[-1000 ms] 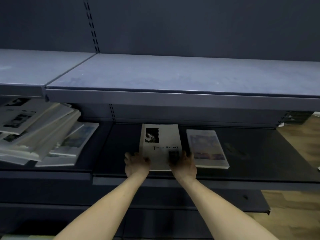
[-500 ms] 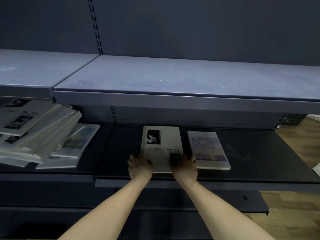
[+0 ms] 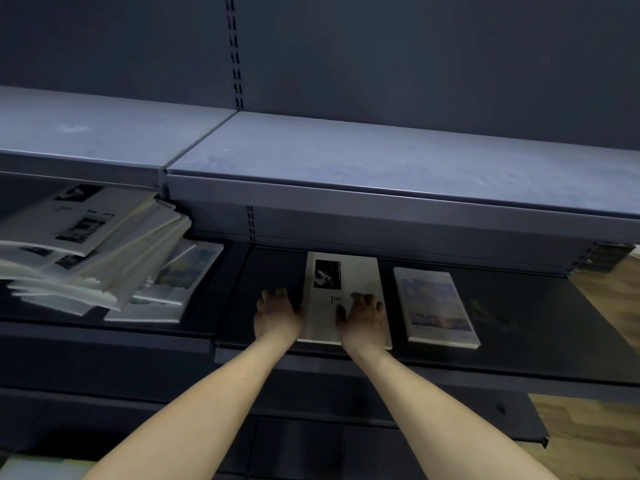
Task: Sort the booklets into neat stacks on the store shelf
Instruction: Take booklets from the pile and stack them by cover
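Note:
A white booklet (image 3: 360, 275) with a small black photo and partly covered lettering lies flat on the dark middle shelf (image 3: 277, 271). My left hand (image 3: 277, 315) rests against its left edge. My right hand (image 3: 363, 320) lies on its lower right part, fingers spread over the cover. To its right a booklet with a coloured picture cover (image 3: 434, 306) lies flat, apart from it. On the left shelf section a messy heap of white booklets (image 3: 90, 251) leans over a colour-covered booklet (image 3: 180, 278).
A grey upper shelf (image 3: 381, 161) overhangs the middle shelf and hides its back part. Dark back panel with slotted uprights (image 3: 235, 53) behind. Lower shelves (image 3: 346, 427) sit below my arms. Wooden floor (image 3: 609, 299) shows at the right.
My view has shifted left, so the booklets sit further right in frame. My right hand has slid up onto the white booklet's cover; my left hand stays at its left edge.

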A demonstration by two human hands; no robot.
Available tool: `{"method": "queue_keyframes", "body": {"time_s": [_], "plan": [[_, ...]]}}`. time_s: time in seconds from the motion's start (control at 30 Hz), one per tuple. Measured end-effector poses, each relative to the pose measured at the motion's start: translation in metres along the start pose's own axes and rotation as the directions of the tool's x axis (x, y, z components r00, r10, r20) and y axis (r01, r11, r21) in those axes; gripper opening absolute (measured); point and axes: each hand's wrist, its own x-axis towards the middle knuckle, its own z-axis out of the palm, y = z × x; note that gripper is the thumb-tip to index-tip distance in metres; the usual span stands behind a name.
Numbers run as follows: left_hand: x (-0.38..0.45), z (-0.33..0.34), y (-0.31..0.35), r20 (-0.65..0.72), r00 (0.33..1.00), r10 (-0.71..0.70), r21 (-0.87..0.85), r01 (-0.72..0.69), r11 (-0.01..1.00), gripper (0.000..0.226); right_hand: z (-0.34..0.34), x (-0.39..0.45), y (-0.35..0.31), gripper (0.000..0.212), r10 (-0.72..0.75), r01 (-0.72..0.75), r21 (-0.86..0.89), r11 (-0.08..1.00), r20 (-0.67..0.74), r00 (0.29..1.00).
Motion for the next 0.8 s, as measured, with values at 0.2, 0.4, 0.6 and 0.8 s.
{"method": "queue_keyframes", "body": {"time_s": [0.2, 0.4, 0.6, 0.8], "plan": [[0.005, -0.05, -0.031, -0.113, 0.992, 0.049, 0.058, -0.042, 0.997, 0.05, 0.012, 0.0, -0.068, 0.052, -0.116, 0.103, 0.109, 0.989, 0.12, 0.986], [0.009, -0.101, -0.076, -0.233, 0.972, 0.041, 0.054, -0.03, 0.998, 0.041, 0.024, -0.008, -0.136, 0.053, -0.196, 0.166, 0.167, 0.972, 0.178, 0.964], [0.004, -0.154, -0.128, -0.347, 0.938, 0.021, 0.076, 0.006, 0.997, 0.036, 0.038, -0.021, -0.205, 0.048, -0.295, 0.261, 0.187, 0.947, 0.183, 0.938], [0.002, -0.202, -0.173, -0.49, 0.872, -0.013, 0.027, 0.03, 0.999, 0.026, 0.053, -0.032, -0.275, 0.045, -0.376, 0.337, 0.219, 0.916, 0.169, 0.911]]}}
